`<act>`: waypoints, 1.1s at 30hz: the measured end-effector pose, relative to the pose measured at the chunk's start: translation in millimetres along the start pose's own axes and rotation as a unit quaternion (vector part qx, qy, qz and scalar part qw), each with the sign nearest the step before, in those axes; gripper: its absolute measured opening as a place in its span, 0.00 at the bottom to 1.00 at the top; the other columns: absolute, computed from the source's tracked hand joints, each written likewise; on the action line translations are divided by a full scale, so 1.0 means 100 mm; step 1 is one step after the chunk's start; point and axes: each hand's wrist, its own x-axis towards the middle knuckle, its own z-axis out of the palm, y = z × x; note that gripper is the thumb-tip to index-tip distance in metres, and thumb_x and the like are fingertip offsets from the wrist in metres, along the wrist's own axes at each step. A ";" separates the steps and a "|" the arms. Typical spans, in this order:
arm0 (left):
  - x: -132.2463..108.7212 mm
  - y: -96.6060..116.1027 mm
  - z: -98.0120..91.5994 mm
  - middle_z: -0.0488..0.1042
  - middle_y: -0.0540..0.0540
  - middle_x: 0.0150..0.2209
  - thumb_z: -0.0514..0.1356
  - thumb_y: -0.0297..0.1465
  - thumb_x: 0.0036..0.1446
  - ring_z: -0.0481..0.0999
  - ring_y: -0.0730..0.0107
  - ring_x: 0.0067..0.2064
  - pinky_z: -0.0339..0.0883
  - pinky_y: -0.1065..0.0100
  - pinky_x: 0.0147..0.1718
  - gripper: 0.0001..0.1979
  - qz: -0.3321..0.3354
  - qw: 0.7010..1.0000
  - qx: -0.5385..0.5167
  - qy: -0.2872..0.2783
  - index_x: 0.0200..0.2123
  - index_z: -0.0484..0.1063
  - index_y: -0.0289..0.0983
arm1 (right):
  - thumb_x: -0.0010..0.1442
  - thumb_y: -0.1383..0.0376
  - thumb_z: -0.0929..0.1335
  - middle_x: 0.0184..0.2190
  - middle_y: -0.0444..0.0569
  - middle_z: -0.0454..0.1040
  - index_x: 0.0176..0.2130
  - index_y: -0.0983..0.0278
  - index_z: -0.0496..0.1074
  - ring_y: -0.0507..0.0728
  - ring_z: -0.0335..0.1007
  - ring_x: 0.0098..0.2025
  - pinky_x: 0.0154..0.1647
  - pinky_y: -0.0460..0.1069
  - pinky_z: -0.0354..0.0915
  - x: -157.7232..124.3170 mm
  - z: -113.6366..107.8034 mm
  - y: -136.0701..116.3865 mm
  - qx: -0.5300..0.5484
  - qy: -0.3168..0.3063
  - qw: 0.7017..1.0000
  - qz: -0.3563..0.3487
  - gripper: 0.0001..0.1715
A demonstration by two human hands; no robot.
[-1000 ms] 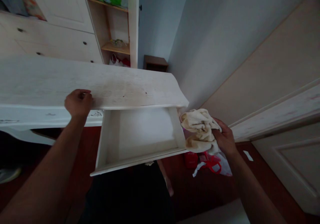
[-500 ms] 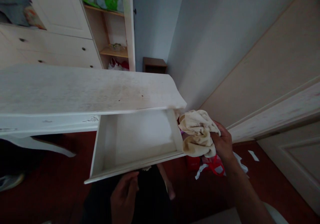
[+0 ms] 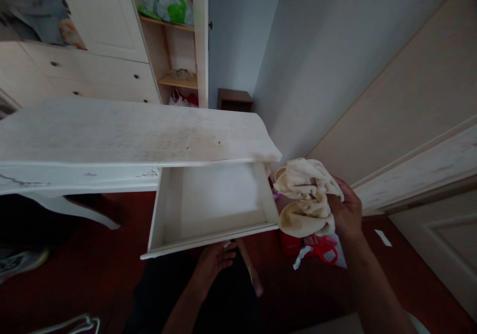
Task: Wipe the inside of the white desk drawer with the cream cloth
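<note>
A white desk (image 3: pixel 112 135) has its right drawer (image 3: pixel 160 224) pulled out, and nothing shows inside it. My left hand (image 3: pixel 214 262) is under the drawer's front edge, fingers curled against the front where a handle would be hidden. My right hand (image 3: pixel 346 212) is closed on a crumpled cream cloth (image 3: pixel 307 197), held just right of the drawer's side.
A red and white plastic bag (image 3: pixel 316 249) lies on the dark red floor below the cloth. A white wardrobe with open shelves (image 3: pixel 175 50) stands behind the desk. A small dark stool (image 3: pixel 234 98) is in the corner. A white door (image 3: pixel 428 165) is on the right.
My left hand left the desk top, dropped below the drawer and reached its front edge. The cloth in my right hand stayed beside the drawer.
</note>
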 end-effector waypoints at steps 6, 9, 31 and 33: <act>-0.06 0.01 0.05 0.84 0.36 0.40 0.67 0.39 0.56 0.83 0.64 0.34 0.72 0.69 0.32 0.15 0.051 0.997 0.052 0.036 0.40 0.79 0.33 | 0.47 0.61 0.73 0.37 0.48 0.82 0.43 0.61 0.82 0.57 0.74 0.35 0.35 0.50 0.70 -0.07 -0.08 -0.01 -0.011 0.010 1.000 -0.014 0.22; -0.13 0.09 0.07 0.84 0.38 0.37 0.68 0.41 0.54 0.82 0.65 0.33 0.71 0.70 0.31 0.16 0.068 0.994 0.079 0.044 0.37 0.79 0.33 | 0.46 0.61 0.73 0.37 0.48 0.82 0.44 0.61 0.81 0.58 0.74 0.36 0.37 0.52 0.71 -0.11 -0.13 -0.03 -0.019 0.010 1.000 -0.009 0.22; -0.34 0.62 0.27 0.83 0.32 0.46 0.61 0.43 0.62 0.83 0.60 0.39 0.71 0.67 0.37 0.19 0.053 0.995 0.071 -0.051 0.42 0.78 0.32 | 0.39 0.65 0.73 0.31 0.45 0.78 0.36 0.62 0.82 0.55 0.70 0.32 0.40 0.54 0.70 -0.46 -0.21 -0.33 0.052 0.097 0.993 -0.036 0.19; -0.28 0.69 0.31 0.83 0.33 0.46 0.62 0.42 0.62 0.82 0.61 0.38 0.71 0.68 0.36 0.18 0.064 0.994 0.070 -0.051 0.41 0.78 0.32 | 0.38 0.65 0.73 0.31 0.45 0.78 0.35 0.62 0.81 0.55 0.69 0.32 0.39 0.53 0.69 -0.47 -0.23 -0.32 0.052 0.105 0.993 -0.033 0.19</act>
